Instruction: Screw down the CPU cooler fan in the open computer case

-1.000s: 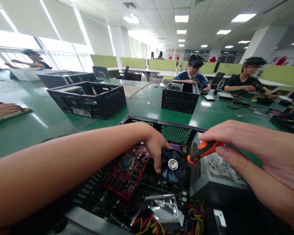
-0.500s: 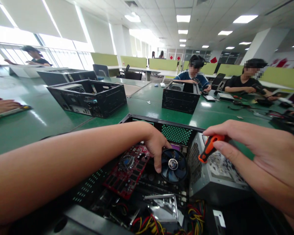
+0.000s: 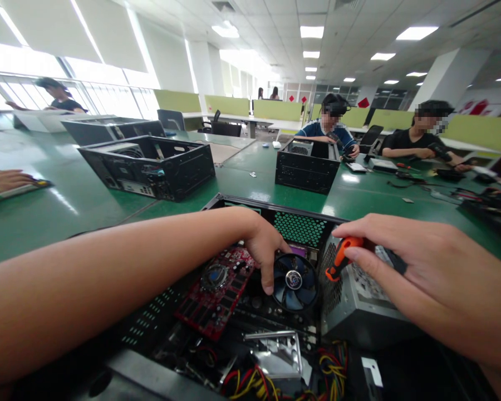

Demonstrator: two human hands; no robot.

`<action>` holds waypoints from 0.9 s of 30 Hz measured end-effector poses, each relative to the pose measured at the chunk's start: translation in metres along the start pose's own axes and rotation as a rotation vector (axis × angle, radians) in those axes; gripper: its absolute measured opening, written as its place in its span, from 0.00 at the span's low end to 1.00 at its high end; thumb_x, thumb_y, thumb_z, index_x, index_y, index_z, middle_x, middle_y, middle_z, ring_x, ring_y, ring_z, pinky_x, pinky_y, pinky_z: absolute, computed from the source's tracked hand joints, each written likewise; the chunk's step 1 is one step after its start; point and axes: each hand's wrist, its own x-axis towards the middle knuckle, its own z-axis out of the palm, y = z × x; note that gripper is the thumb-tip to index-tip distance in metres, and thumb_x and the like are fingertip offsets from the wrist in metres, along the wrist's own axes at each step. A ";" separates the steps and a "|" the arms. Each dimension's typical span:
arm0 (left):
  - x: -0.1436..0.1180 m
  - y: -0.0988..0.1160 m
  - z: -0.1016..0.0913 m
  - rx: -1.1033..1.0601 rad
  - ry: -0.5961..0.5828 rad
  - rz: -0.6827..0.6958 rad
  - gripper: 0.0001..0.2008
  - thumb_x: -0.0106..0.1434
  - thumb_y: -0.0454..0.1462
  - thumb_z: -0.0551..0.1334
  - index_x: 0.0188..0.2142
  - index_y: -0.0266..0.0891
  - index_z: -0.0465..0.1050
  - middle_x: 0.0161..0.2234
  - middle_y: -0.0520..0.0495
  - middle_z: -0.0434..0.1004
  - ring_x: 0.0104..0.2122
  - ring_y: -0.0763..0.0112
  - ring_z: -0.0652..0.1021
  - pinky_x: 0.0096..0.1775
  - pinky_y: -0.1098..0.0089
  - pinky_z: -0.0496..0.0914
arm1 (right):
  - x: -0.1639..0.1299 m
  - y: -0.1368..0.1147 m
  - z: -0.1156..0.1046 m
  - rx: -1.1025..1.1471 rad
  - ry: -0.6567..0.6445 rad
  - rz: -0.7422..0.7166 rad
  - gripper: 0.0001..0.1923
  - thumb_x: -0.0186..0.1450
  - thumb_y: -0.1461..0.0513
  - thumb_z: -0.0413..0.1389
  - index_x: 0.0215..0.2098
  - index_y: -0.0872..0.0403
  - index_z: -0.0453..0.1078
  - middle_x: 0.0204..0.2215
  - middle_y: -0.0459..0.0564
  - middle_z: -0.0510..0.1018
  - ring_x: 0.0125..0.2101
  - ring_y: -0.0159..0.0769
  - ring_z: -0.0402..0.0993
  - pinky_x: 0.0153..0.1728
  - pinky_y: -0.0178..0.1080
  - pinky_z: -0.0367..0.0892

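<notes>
An open computer case (image 3: pixel 271 207) lies before me, its insides showing. My left hand (image 3: pixel 264 248) reaches in from the left, thumb and fingers gripping the left rim of a round black cooling fan (image 3: pixel 293 279); some fingertips are hidden. My right hand (image 3: pixel 404 250) holds an orange and black screwdriver (image 3: pixel 342 257) by its handle, above the metal power supply (image 3: pixel 359 312). No shaft of the screwdriver is visible. Left of the fan sits a red circuit board (image 3: pixel 215 284). A silvery metal bracket (image 3: pixel 275 353) and colored cables (image 3: pixel 334 370) lie nearer me.
Behind stand more black computer cases, one at left (image 3: pixel 150 167) and one at center right (image 3: pixel 307 167), on the green table (image 3: pixel 242 181). Co-workers sit across the table, and another person's hand (image 3: pixel 6 181) rests at far left. Loose cables and parts lie at right.
My right hand has shifted left with the screwdriver, which is now closer to the fan. My left hand stays at the fan's rim.
</notes>
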 end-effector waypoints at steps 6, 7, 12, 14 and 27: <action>0.002 -0.002 0.000 -0.041 -0.026 0.025 0.49 0.41 0.44 0.81 0.65 0.47 0.78 0.54 0.51 0.88 0.57 0.48 0.82 0.60 0.59 0.75 | -0.005 0.005 0.002 -0.019 0.014 -0.023 0.13 0.78 0.59 0.53 0.49 0.48 0.81 0.43 0.49 0.92 0.38 0.44 0.91 0.39 0.43 0.84; 0.002 -0.002 0.000 -0.030 -0.023 0.020 0.49 0.40 0.44 0.81 0.65 0.47 0.79 0.53 0.50 0.88 0.58 0.48 0.82 0.60 0.59 0.75 | -0.005 0.005 0.002 -0.020 0.018 -0.021 0.13 0.78 0.59 0.53 0.49 0.47 0.82 0.42 0.49 0.92 0.37 0.45 0.90 0.38 0.44 0.84; 0.000 -0.001 -0.001 -0.026 -0.003 0.012 0.48 0.40 0.45 0.81 0.64 0.47 0.80 0.52 0.49 0.89 0.57 0.47 0.82 0.61 0.57 0.74 | -0.004 0.006 0.000 -0.009 0.003 -0.023 0.13 0.77 0.59 0.54 0.49 0.46 0.82 0.43 0.47 0.92 0.38 0.45 0.91 0.37 0.45 0.84; -0.001 -0.001 -0.002 -0.018 -0.002 0.013 0.47 0.39 0.44 0.82 0.62 0.48 0.81 0.51 0.50 0.89 0.55 0.47 0.83 0.60 0.56 0.75 | -0.004 0.005 0.000 -0.006 0.001 -0.025 0.13 0.77 0.59 0.54 0.49 0.46 0.82 0.42 0.47 0.92 0.37 0.45 0.91 0.36 0.45 0.84; -0.001 -0.003 -0.002 -0.002 0.020 0.034 0.46 0.37 0.44 0.82 0.60 0.49 0.83 0.49 0.50 0.89 0.54 0.47 0.83 0.59 0.55 0.75 | -0.005 -0.001 -0.001 -0.014 0.022 -0.003 0.14 0.78 0.58 0.52 0.49 0.46 0.81 0.42 0.46 0.91 0.35 0.43 0.90 0.34 0.42 0.83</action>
